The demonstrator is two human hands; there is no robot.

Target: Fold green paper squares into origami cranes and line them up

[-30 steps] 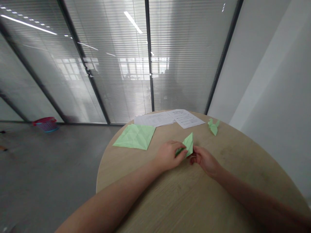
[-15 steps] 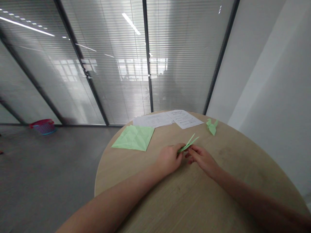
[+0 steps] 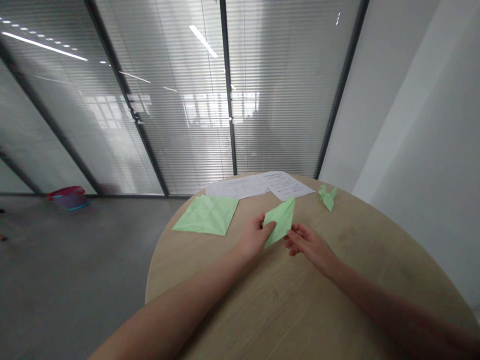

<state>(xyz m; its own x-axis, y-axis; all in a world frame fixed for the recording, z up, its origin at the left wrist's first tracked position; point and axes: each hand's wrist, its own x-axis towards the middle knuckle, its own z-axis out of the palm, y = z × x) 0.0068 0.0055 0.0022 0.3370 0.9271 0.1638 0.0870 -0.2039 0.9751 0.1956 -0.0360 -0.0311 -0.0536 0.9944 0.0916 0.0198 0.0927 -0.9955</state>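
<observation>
Above the round wooden table (image 3: 292, 310), nearer than the white sheets (image 3: 287, 186), the left hand (image 3: 253, 240) grips a folded green paper (image 3: 281, 220) by its left side, thumb on top; the right hand (image 3: 313, 247) curls at its lower right edge, whether pinching I cannot tell. The paper should be light, crisp along creases, easily crumpled, best held flat near an edge. The sheets' print is too small to read.
</observation>
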